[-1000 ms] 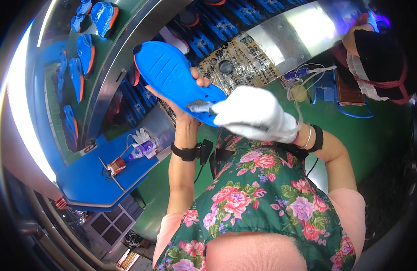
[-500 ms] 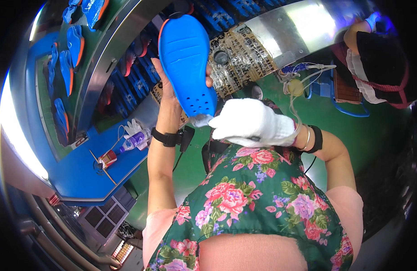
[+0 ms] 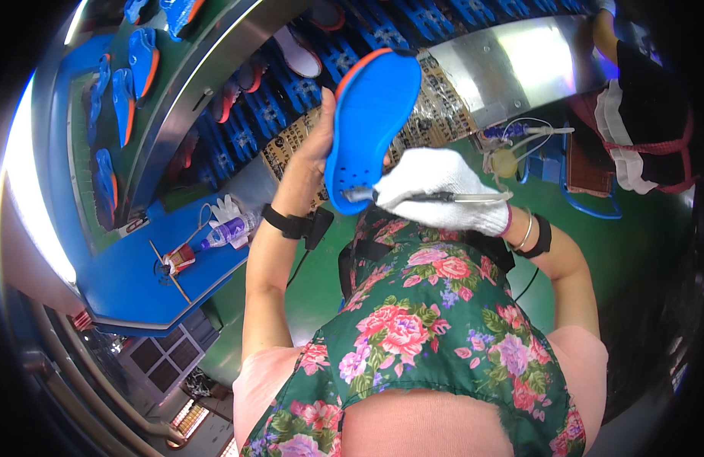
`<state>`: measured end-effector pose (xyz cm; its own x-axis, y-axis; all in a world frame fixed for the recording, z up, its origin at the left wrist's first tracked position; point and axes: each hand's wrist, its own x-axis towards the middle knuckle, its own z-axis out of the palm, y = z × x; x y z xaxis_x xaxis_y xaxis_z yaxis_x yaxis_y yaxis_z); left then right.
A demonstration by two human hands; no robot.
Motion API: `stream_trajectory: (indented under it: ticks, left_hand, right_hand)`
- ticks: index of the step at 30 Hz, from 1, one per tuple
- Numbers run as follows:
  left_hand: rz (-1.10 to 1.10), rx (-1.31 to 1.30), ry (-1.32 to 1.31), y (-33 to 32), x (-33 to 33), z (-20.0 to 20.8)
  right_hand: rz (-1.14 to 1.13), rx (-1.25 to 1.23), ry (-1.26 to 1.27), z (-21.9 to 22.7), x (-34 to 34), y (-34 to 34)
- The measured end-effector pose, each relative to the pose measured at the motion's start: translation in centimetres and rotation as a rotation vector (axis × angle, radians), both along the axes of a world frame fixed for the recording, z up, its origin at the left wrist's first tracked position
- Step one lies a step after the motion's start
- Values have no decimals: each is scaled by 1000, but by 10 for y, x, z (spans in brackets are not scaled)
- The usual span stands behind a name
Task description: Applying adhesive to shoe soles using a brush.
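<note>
My bare left hand (image 3: 319,137) is wrapped around the edges of a blue shoe sole (image 3: 375,110) with an orange rim, its fingers partly hidden behind it. The sole is tilted, and its end with small holes points toward me. In a white knit glove, my right hand (image 3: 440,186) is closed on a brush (image 3: 474,197) with a slim pale handle. The brush's bristles (image 3: 357,195) touch the holed end of the sole.
Behind the sole runs a metal-edged conveyor (image 3: 520,68) with blue racks and shoe uppers. More blue soles (image 3: 144,65) stand on the left belt. A blue shelf (image 3: 131,293) holds a purple-labelled bottle (image 3: 228,231) and a red container (image 3: 182,259). A co-worker (image 3: 649,114) is at far right.
The sole has moved right and tilted so its orange rim shows more. My right hand has turned, bringing the brush's handle into sight and its bristles onto the sole's holed end.
</note>
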<state>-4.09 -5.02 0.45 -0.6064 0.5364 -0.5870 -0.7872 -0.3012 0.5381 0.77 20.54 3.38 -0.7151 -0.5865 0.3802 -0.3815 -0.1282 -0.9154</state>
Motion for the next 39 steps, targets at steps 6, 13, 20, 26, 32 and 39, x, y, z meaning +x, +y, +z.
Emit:
stream_trajectory:
  ticks: [6,13,20,26,32,39]
  left_hand:
    - [371,276,-157,20,17,-7]
    - [434,211,151,54,49,-7]
    - [341,349,76,18,76,-47]
    - [391,926,0,47,73,-14]
    - [577,634,95,68,71,-5]
    - [654,567,110,69,72,3]
  right_hand:
    - [-177,-222,-607,4,-13,19]
    - [-343,-63,-163,7,-35,25]
    - [-294,-1,3,11,-25,19]
    - [-379,25,78,19,-4,16]
    - [-374,31,117,28,-14,16]
    - [-385,-38,227,47,-32,2]
